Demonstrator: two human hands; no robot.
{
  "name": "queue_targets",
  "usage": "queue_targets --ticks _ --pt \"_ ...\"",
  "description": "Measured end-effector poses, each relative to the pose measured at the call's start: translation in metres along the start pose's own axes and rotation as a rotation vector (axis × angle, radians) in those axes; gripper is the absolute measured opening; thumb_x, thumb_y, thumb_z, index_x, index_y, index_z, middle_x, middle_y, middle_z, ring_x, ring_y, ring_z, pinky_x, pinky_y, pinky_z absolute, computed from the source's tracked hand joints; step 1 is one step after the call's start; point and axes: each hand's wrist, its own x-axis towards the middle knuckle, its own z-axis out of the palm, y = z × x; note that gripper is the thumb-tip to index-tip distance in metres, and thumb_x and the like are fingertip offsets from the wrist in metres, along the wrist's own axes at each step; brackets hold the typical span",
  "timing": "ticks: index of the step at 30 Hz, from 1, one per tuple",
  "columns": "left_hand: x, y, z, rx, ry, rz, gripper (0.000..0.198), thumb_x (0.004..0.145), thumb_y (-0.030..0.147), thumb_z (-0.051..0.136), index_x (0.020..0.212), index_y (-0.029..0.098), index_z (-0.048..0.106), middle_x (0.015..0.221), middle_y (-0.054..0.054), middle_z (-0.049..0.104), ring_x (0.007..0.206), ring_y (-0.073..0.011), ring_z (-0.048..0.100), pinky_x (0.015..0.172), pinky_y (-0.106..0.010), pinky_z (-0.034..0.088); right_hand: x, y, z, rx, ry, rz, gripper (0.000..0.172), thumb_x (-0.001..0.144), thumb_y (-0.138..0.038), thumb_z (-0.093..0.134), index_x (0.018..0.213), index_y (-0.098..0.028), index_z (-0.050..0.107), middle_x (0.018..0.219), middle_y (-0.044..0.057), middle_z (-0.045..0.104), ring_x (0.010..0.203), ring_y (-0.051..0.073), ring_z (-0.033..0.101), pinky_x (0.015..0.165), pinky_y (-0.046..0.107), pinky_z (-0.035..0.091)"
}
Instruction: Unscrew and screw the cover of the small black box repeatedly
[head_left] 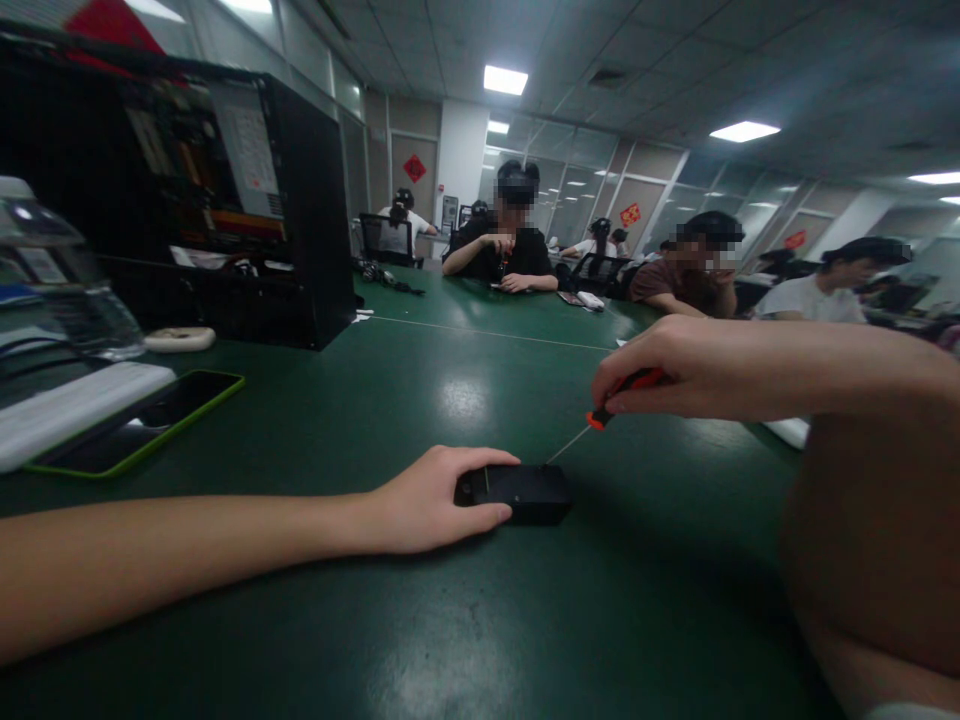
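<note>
On the green tabletop (465, 640) lies a small black rectangular box (541, 497). My left hand (431, 500) grips its left end, thumb along the near side and fingers over the far side. A screw or small hole shows on its top face. My right hand (652, 370) is closed around the red and black handle of a screwdriver (596, 418). The thin shaft slants down to the left, and its tip meets the far top edge of the box. Whether the tip sits in a screw, I cannot tell.
At the left stand an opened computer case (311, 220) and a clear plastic bottle (67, 270). A phone with a green edge (150, 425) lies by a white slab (82, 405). Cables (390, 278) lie farther back. Several people sit across the table, one in black (517, 250).
</note>
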Motion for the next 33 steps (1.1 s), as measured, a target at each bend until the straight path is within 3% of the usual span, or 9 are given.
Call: queue_targets --ticks 3,8,13,18,23,28,33 --pt "0.0 0.001 0.0 0.002 -0.001 -0.003 0.052 0.088 0.033 0.071 0.137 0.019 0.061 0.119 -0.005 0.073 0.096 -0.0211 0.068 0.084 -0.03 0.05 0.0 0.002 -0.001 -0.004 -0.066 0.055 0.031 0.095 -0.035 0.052 0.111 -0.021 0.076 0.103 0.004 0.077 0.078 0.017 0.067 0.064 0.025 0.043" --pt "-0.001 0.001 -0.001 -0.004 -0.007 0.003 0.051 0.088 0.033 0.071 0.137 0.019 0.062 0.119 -0.005 0.073 0.096 -0.0204 0.068 0.084 -0.029 0.05 0.002 0.001 -0.003 0.005 -0.058 0.031 0.032 0.095 -0.038 0.053 0.11 -0.021 0.076 0.102 0.004 0.076 0.081 0.019 0.067 0.068 0.027 0.043" --pt "0.0 -0.001 0.0 0.007 0.002 0.014 0.051 0.088 0.033 0.071 0.136 0.019 0.062 0.118 -0.005 0.073 0.093 -0.0199 0.068 0.084 -0.029 0.051 0.004 -0.014 -0.004 -0.041 0.061 -0.103 0.027 0.095 -0.04 0.054 0.106 -0.025 0.074 0.106 0.003 0.074 0.088 0.02 0.067 0.074 0.029 0.046" --pt "0.0 -0.001 0.0 0.017 0.014 0.025 0.05 0.088 0.032 0.07 0.136 0.018 0.062 0.118 -0.006 0.073 0.095 -0.0211 0.068 0.086 -0.031 0.051 0.005 -0.028 -0.003 -0.093 0.168 -0.191 0.021 0.09 -0.029 0.058 0.107 -0.026 0.071 0.119 0.005 0.068 0.099 0.022 0.065 0.081 0.031 0.047" --pt "0.0 0.0 0.0 0.009 0.01 0.035 0.05 0.089 0.032 0.069 0.136 0.018 0.062 0.119 -0.006 0.073 0.097 -0.0222 0.068 0.087 -0.032 0.052 0.006 -0.028 0.0 -0.095 0.16 -0.161 0.021 0.093 -0.03 0.056 0.107 -0.025 0.069 0.11 0.005 0.07 0.09 0.02 0.065 0.076 0.03 0.047" --pt "0.0 0.001 0.0 0.016 0.01 0.02 0.051 0.088 0.032 0.07 0.136 0.017 0.062 0.12 -0.007 0.073 0.099 -0.0231 0.069 0.088 -0.032 0.052 0.008 -0.028 0.001 -0.133 0.19 -0.195 0.021 0.09 -0.027 0.058 0.108 -0.025 0.069 0.122 0.006 0.066 0.1 0.021 0.064 0.08 0.031 0.046" --pt "0.0 0.001 0.001 0.002 0.008 0.022 0.05 0.087 0.031 0.069 0.134 0.018 0.063 0.118 -0.006 0.073 0.097 -0.0231 0.069 0.085 -0.032 0.052 0.01 -0.026 0.001 -0.103 0.182 -0.15 0.022 0.093 -0.033 0.057 0.107 -0.024 0.07 0.109 0.005 0.07 0.087 0.019 0.065 0.074 0.03 0.045"
